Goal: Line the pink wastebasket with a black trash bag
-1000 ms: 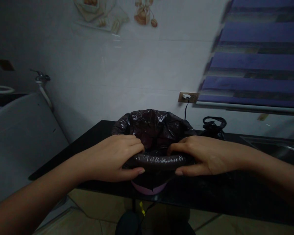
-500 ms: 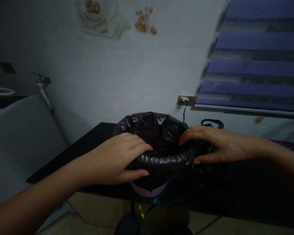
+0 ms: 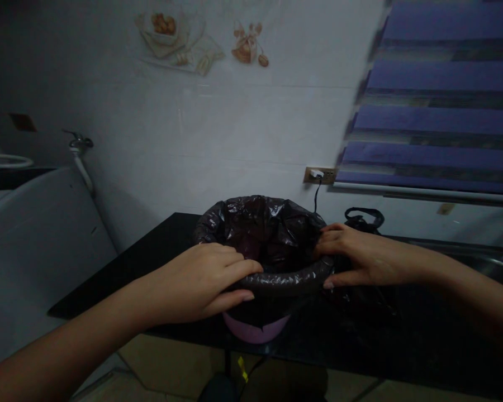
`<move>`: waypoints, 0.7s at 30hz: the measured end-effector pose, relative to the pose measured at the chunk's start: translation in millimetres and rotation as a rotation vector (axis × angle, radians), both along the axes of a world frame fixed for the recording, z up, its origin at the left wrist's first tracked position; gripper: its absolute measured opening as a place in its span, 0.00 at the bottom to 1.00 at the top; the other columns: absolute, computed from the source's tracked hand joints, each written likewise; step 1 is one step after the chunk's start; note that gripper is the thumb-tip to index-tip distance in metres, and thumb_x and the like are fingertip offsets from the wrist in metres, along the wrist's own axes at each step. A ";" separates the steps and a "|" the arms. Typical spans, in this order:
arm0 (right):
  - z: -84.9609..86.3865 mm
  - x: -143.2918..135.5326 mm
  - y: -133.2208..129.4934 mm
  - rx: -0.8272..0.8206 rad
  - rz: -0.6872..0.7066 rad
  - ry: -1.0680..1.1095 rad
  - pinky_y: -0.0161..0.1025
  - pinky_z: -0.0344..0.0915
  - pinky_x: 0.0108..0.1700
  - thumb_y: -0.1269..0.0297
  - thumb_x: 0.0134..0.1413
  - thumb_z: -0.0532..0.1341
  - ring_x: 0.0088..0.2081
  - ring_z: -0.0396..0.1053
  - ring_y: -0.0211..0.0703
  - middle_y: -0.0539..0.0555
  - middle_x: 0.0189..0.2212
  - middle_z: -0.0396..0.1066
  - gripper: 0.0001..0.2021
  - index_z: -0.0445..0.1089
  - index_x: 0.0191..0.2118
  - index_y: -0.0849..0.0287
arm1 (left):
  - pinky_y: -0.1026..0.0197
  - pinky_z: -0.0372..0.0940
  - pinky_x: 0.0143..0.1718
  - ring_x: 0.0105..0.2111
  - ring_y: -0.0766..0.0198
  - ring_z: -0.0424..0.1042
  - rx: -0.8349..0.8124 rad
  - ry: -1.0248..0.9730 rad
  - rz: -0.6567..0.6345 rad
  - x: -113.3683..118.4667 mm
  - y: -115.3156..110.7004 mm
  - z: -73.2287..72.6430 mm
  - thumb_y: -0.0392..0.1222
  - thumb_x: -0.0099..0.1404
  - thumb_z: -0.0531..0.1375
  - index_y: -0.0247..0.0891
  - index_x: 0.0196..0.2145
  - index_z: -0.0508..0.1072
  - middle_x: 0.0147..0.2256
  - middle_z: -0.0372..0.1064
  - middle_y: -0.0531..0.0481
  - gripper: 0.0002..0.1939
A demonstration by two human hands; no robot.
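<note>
A pink trash can (image 3: 257,333) stands on the dark countertop, lined with a black garbage bag (image 3: 283,283) folded over its rim. My left hand (image 3: 212,279) grips the near left part of the bag-covered rim, fingers inside and thumb outside. On the right side of the rim, my right hand (image 3: 356,257) holds the bag the same way, its thumb at the outer face. Loose bag plastic hangs down beneath the right hand. The can's base shows below the bag; its bottom inside is dark.
The dark countertop (image 3: 163,237) runs along a tiled wall with a socket and plugged-in charger (image 3: 317,174). Behind my right hand is a black looped object (image 3: 364,215). A washing machine (image 3: 46,234) and tap (image 3: 80,142) are at left; a purple blind (image 3: 436,117) hangs at right.
My right hand has shifted slightly, its thumb now closer in along the rim. The left hand keeps its grip. The whole view has moved a little.
</note>
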State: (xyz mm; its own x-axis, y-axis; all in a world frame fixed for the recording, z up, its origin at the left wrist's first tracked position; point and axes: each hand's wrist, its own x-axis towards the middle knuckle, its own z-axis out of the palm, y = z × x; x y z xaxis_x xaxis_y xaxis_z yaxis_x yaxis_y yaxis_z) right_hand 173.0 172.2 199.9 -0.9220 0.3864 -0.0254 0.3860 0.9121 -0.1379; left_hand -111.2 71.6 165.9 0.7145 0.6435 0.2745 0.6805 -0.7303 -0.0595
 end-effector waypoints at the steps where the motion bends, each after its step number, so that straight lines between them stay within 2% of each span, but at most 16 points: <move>1: 0.7 0.1 -0.9 -0.004 -0.021 -0.007 0.53 0.57 0.53 0.44 0.54 0.58 0.44 0.67 0.50 0.58 0.37 0.72 0.24 0.74 0.44 0.61 | 0.55 0.66 0.39 0.38 0.56 0.73 -0.004 -0.004 0.005 0.1 -0.2 -0.4 0.45 0.69 0.52 0.38 0.49 0.68 0.40 0.74 0.45 0.14; 4: 2.6 2.7 -2.6 -0.025 -0.072 0.017 0.53 0.59 0.54 0.42 0.50 0.60 0.50 0.64 0.53 0.60 0.44 0.71 0.29 0.72 0.49 0.61 | 0.53 0.66 0.42 0.41 0.55 0.73 -0.016 -0.035 0.011 -0.9 -1.0 -1.6 0.47 0.68 0.53 0.37 0.50 0.67 0.43 0.74 0.43 0.17; 7: 1.9 9.6 0.6 -0.024 -0.091 0.110 0.53 0.59 0.55 0.44 0.51 0.60 0.54 0.63 0.53 0.60 0.50 0.68 0.28 0.70 0.52 0.58 | 0.52 0.65 0.47 0.47 0.54 0.71 0.000 -0.089 0.007 -3.1 -0.9 1.2 0.49 0.67 0.55 0.35 0.52 0.66 0.48 0.72 0.41 0.20; 11: -3.2 19.5 10.1 0.006 -0.134 0.211 0.53 0.61 0.55 0.50 0.57 0.56 0.53 0.65 0.50 0.60 0.51 0.68 0.22 0.70 0.52 0.57 | 0.55 0.64 0.47 0.46 0.57 0.72 0.011 -0.115 0.004 -1.6 12.0 19.1 0.48 0.68 0.53 0.35 0.50 0.67 0.47 0.73 0.42 0.18; 16: -8.7 21.4 12.7 0.047 -0.104 0.256 0.51 0.63 0.53 0.53 0.58 0.55 0.49 0.68 0.48 0.60 0.46 0.71 0.19 0.72 0.48 0.58 | 0.58 0.64 0.44 0.43 0.58 0.72 -0.017 -0.050 0.041 13.7 63.6 47.7 0.45 0.68 0.53 0.35 0.46 0.70 0.44 0.74 0.44 0.14; 21: -12.4 21.4 6.5 0.103 -0.069 0.313 0.50 0.63 0.52 0.55 0.58 0.56 0.48 0.68 0.47 0.60 0.43 0.72 0.16 0.74 0.45 0.58 | 0.59 0.64 0.41 0.40 0.58 0.72 -0.020 0.036 0.048 33.2 125.1 56.5 0.45 0.67 0.54 0.33 0.46 0.72 0.43 0.75 0.40 0.16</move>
